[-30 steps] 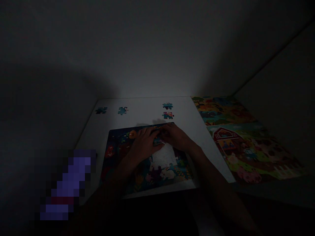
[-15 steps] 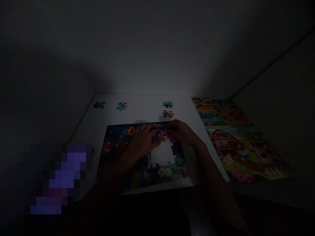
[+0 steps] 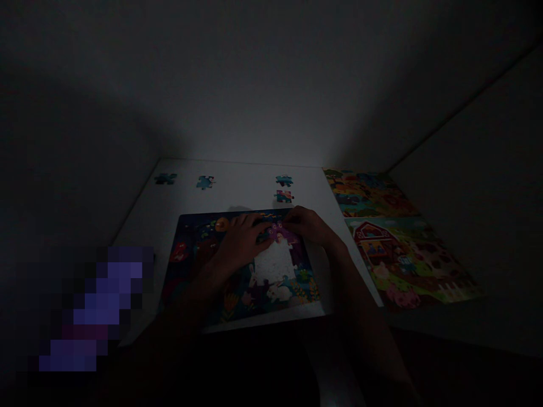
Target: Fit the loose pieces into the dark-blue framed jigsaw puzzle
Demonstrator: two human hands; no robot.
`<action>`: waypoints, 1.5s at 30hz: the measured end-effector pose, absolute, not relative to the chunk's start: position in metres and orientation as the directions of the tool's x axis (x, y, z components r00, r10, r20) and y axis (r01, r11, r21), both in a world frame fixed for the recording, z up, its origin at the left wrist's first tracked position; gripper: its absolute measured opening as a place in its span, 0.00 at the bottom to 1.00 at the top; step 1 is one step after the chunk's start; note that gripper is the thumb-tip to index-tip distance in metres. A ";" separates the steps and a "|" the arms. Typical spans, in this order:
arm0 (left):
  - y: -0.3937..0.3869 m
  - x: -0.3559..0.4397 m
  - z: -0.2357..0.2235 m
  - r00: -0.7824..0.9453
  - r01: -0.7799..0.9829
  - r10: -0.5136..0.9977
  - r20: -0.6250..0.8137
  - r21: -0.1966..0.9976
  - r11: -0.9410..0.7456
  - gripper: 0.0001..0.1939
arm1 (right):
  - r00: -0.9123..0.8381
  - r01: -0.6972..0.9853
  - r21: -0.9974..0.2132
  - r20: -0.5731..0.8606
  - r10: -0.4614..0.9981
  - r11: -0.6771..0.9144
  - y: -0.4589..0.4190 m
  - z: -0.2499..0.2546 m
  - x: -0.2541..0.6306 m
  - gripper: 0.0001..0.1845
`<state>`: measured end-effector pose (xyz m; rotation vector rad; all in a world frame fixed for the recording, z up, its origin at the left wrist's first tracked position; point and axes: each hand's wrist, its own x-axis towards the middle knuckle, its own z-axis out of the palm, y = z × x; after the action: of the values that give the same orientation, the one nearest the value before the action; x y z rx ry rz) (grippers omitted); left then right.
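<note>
A partly assembled jigsaw puzzle (image 3: 303,265) with dark blue borders and animal pictures lies before me in dim light. A pale gap (image 3: 274,263) shows in its middle. My left hand (image 3: 242,240) rests flat on the puzzle left of the gap, fingers spread. Bent fingers of my right hand (image 3: 307,225) are closed at the upper edge of a purple puzzle piece (image 3: 278,229) with eyes on it, above the gap. The fingertips touch the piece, though their undersides are hidden. Its far side sits against the puzzle's upper part.
Loose puzzle pieces lie beyond the board: a dark one (image 3: 166,179), a teal one (image 3: 206,182), another teal one (image 3: 284,180) and a pink-and-teal one (image 3: 284,196). At right are a farm picture puzzle (image 3: 407,263) and an animal picture puzzle (image 3: 369,192). A pixelated patch covers the lower left.
The whole view has shifted slightly, so the table and puzzle sit a little further left. Both hands keep nearly the same place on the puzzle.
</note>
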<state>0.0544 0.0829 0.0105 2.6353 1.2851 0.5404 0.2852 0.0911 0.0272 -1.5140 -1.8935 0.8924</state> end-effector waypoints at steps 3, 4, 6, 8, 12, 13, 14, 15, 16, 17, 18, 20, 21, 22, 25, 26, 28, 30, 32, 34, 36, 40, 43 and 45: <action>0.083 0.055 0.011 0.569 0.733 0.786 0.242 0.282 -0.618 0.19 | -0.235 0.625 -0.764 0.016 0.972 0.164 0.090 0.029 0.285 0.04; 0.082 0.055 0.012 0.574 0.731 0.783 0.240 0.280 -0.622 0.18 | -0.242 0.637 -0.751 0.019 0.970 0.173 0.090 0.030 0.284 0.04; 0.081 0.056 0.014 0.577 0.728 0.781 0.238 0.282 -0.624 0.18 | -0.251 0.661 -0.725 0.025 0.968 0.191 0.089 0.032 0.283 0.04; 0.080 0.057 0.016 0.579 0.729 0.781 0.232 0.281 -0.624 0.18 | -0.262 0.691 -0.693 0.027 0.965 0.207 0.088 0.035 0.282 0.05; 0.079 0.058 0.018 0.591 0.735 0.774 0.228 0.243 -0.633 0.18 | -0.267 0.741 -0.637 0.010 0.964 0.213 0.087 0.040 0.281 0.05; 0.079 0.058 0.018 0.595 0.737 0.770 0.231 0.225 -0.637 0.19 | -0.266 0.746 -0.631 0.011 0.964 0.213 0.087 0.040 0.281 0.05; 0.079 0.058 0.017 0.601 0.736 0.764 0.233 0.210 -0.644 0.19 | -0.266 0.746 -0.630 0.015 0.964 0.216 0.088 0.039 0.282 0.05; 0.080 0.058 0.017 0.608 0.734 0.758 0.234 0.198 -0.650 0.19 | -0.268 0.742 -0.633 0.023 0.963 0.222 0.088 0.039 0.282 0.05; 0.080 0.058 0.016 0.615 0.730 0.753 0.234 0.191 -0.656 0.19 | -0.274 0.731 -0.643 0.030 0.961 0.228 0.089 0.038 0.283 0.05; 0.080 0.058 0.016 0.622 0.725 0.747 0.235 0.188 -0.663 0.19 | -0.283 0.716 -0.657 0.034 0.958 0.235 0.089 0.037 0.283 0.05; 0.081 0.058 0.015 0.628 0.720 0.742 0.236 0.186 -0.668 0.19 | -0.289 0.701 -0.672 0.040 0.957 0.240 0.090 0.036 0.284 0.06; 0.082 0.059 0.015 0.629 0.718 0.738 0.244 0.182 -0.672 0.18 | -0.269 0.673 -0.701 0.065 0.961 0.236 0.091 0.034 0.286 0.08; 0.082 0.059 0.015 0.629 0.718 0.737 0.246 0.180 -0.673 0.18 | -0.249 0.659 -0.716 0.082 0.965 0.231 0.091 0.035 0.286 0.09; 0.082 0.059 0.015 0.628 0.719 0.738 0.248 0.178 -0.672 0.19 | -0.232 0.645 -0.729 0.097 0.968 0.228 0.090 0.035 0.287 0.11; 0.081 0.060 0.016 0.626 0.724 0.742 0.239 0.175 -0.667 0.19 | -0.267 0.625 -0.745 0.077 0.961 0.234 0.088 0.040 0.289 0.13; 0.081 0.060 0.016 0.625 0.725 0.744 0.235 0.177 -0.665 0.19 | -0.295 0.632 -0.739 0.049 0.954 0.233 0.088 0.042 0.289 0.14; 0.081 0.060 0.017 0.625 0.724 0.746 0.230 0.186 -0.664 0.19 | -0.321 0.657 -0.721 -0.002 0.947 0.221 0.086 0.045 0.290 0.14; 0.080 0.060 0.016 0.624 0.721 0.746 0.233 0.199 -0.664 0.19 | -0.317 0.670 -0.711 -0.015 0.948 0.213 0.086 0.046 0.290 0.14; 0.080 0.060 0.016 0.619 0.721 0.748 0.242 0.203 -0.662 0.19 | -0.315 0.671 -0.711 -0.017 0.949 0.210 0.086 0.046 0.292 0.15; 0.080 0.060 0.015 0.613 0.727 0.751 0.247 0.195 -0.658 0.19 | -0.299 0.663 -0.722 -0.013 0.954 0.198 0.086 0.045 0.293 0.15; 0.080 0.060 0.015 0.616 0.729 0.751 0.238 0.190 -0.658 0.19 | -0.248 0.645 -0.741 0.031 0.968 0.189 0.087 0.044 0.294 0.15; 0.079 0.059 0.016 0.623 0.717 0.748 0.231 0.216 -0.663 0.19 | -0.244 0.603 -0.776 0.043 0.969 0.186 0.086 0.042 0.293 0.14; 0.079 0.060 0.015 0.620 0.710 0.741 0.257 0.220 -0.669 0.19 | -0.269 0.601 -0.780 0.007 0.963 0.174 0.086 0.041 0.290 0.13; 0.080 0.060 0.014 0.616 0.711 0.740 0.269 0.216 -0.670 0.19 | -0.255 0.602 -0.775 0.043 0.966 0.193 0.087 0.039 0.288 0.14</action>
<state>0.0597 0.0797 0.0142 2.7447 1.2350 0.5183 0.2882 0.0868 0.0392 -1.4605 -1.9353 0.8814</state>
